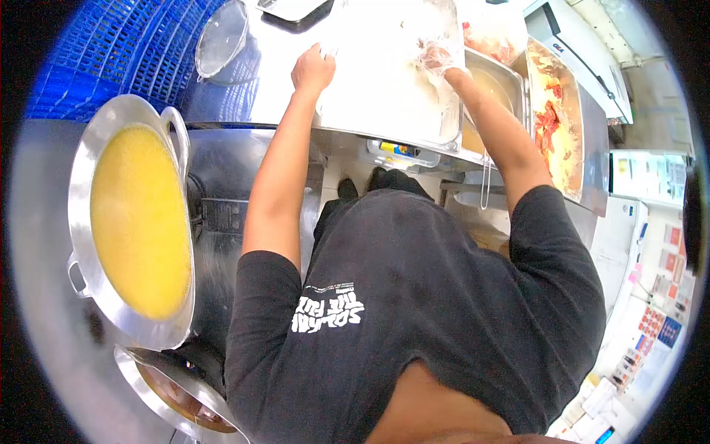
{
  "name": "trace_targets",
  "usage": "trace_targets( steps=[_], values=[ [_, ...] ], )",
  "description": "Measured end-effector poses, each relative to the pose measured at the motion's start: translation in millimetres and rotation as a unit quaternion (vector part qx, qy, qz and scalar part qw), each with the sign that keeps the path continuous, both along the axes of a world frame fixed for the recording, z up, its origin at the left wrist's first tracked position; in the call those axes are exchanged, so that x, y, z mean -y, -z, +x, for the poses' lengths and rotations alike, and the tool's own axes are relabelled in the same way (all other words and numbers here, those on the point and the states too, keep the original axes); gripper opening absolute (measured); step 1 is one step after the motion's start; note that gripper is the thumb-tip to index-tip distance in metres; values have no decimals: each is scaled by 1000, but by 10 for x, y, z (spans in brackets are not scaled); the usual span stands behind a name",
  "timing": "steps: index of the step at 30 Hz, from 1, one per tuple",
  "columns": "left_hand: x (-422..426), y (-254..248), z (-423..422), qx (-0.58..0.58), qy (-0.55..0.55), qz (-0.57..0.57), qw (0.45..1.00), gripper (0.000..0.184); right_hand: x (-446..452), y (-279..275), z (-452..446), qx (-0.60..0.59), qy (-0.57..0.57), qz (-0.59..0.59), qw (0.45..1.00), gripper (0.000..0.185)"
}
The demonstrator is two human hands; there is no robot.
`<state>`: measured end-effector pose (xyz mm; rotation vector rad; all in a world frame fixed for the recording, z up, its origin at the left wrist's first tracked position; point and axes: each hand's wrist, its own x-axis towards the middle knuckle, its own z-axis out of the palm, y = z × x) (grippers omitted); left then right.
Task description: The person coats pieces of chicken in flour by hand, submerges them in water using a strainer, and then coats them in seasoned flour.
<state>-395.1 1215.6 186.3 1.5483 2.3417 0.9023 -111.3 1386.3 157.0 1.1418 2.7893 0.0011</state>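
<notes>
My left hand (314, 70) is bare and closed at the left side of a wide tray (449, 127), its fingers curled at what looks like the rim. The glare makes that edge hard to see. White powder (384, 81) covers much of the tray, washed out by bright light. Over the powder at the tray's right side is my right hand (438, 58), in a loose clear plastic glove. Glare and crumpled plastic hide how its fingers are set. Right of it stands a metal pan (518, 74) of cloudy yellowish liquid (488, 85).
Further right, a long container holds red and yellowish food (551, 122). A large wok (81, 200) of yellow liquid stands at left, with another pan (140, 370) below it. Blue baskets (111, 52) and a round strainer (222, 41) sit at upper left. A wire handle (486, 181) hangs off the counter.
</notes>
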Motion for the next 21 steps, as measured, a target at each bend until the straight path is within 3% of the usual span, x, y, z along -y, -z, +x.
trace_targets(
  steps=[4,7,8,11,12,15,18,21],
  values=[
    [-123,-152,181,1,-20,177,984,49,-116,41,176,-178,26,-31,983,33],
    [-404,-334,390,35,61,311,948,49,189,-6,116,-121,117,-111,979,33],
    [-437,-424,530,59,44,281,957,49,239,107,130,-123,127,-86,981,33],
    [-564,-573,737,63,80,270,957,47,280,372,233,-2,19,0,1000,34],
    [-595,-567,778,65,81,272,957,46,148,666,285,-39,40,1,998,35],
    [-661,-565,827,92,103,247,959,45,191,554,161,29,98,-42,994,35],
    [-703,-650,878,134,107,234,957,43,391,400,213,-197,70,102,973,32],
    [-757,-795,927,175,110,299,932,36,648,-718,-54,-100,75,103,987,28]
  ],
)
